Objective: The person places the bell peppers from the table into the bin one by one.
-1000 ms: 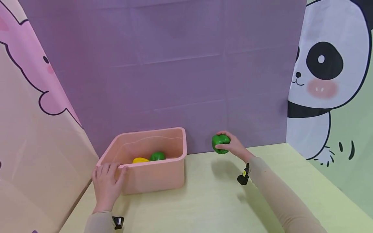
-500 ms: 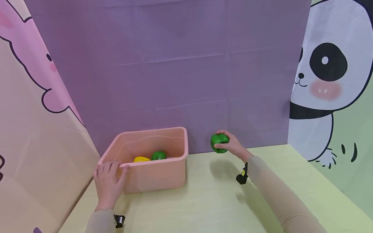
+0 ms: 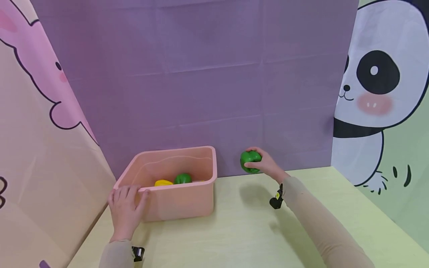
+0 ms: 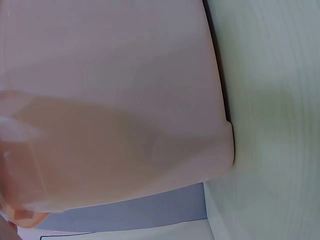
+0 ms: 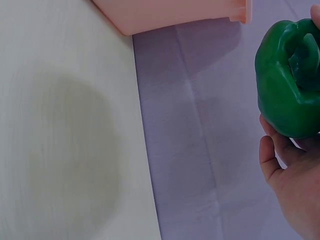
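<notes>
1. Head view: our right hand (image 3: pixel 266 166) grasps a green pepper (image 3: pixel 250 161), lifted clear above the tabletop (image 3: pixel 241 230). The pink bin (image 3: pixel 174 203) sits to the pepper's left, well apart from it, its open top lower than the fruit. Our left hand (image 3: pixel 126 210) curls its fingers over the bin's near rim at the left corner. A yellow pepper (image 3: pixel 163 182) and another green one (image 3: pixel 183 178) lie inside.
2. Left wrist view: only the bin's wall (image 4: pixel 110 95) fills the frame; the grip itself is not shown.
3. Right wrist view: the pepper's stem end (image 5: pixel 304 55) faces us, thumb (image 5: pixel 269 157) beneath; the bin's corner (image 5: pixel 240 12) lies beyond, across a gap.
</notes>
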Tool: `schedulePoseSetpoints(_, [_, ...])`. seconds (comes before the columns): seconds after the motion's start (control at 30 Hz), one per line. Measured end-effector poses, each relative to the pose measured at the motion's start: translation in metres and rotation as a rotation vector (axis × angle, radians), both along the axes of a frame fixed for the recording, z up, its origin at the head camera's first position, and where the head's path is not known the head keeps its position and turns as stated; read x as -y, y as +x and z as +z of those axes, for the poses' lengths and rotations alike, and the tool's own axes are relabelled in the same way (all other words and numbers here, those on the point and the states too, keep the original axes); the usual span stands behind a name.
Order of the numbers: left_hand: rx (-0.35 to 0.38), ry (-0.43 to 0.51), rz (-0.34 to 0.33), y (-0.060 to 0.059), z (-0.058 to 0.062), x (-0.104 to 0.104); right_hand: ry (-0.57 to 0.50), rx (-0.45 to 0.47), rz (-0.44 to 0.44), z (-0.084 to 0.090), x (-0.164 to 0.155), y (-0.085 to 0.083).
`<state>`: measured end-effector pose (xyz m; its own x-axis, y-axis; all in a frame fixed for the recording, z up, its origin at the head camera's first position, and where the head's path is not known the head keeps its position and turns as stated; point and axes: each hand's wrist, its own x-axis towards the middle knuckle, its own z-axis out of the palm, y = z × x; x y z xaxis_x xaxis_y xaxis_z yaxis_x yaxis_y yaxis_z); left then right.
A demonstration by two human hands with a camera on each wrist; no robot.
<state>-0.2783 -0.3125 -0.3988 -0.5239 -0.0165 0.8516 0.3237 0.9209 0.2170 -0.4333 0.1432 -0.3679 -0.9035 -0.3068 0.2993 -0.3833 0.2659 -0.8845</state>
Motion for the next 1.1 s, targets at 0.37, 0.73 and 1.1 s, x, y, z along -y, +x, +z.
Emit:
schedulePoseSetpoints(0.37, [0.022, 0.006, -0.004, 0.002, 0.0, -0.002, 0.003, -0.061, 0.04, 0.018, 0.013, 0.003])
schedulePoseSetpoints(0.73, [0.007, 0.008, 0.002, -0.001, -0.001, 0.0, -0.021, -0.086, 0.063, 0.032, 0.023, 0.003])
schedulePoseSetpoints(1.1, [0.009, 0.005, 0.002, 0.0, -0.001, 0.0, -0.011, -0.074, 0.055, 0.039, 0.026, 0.003])
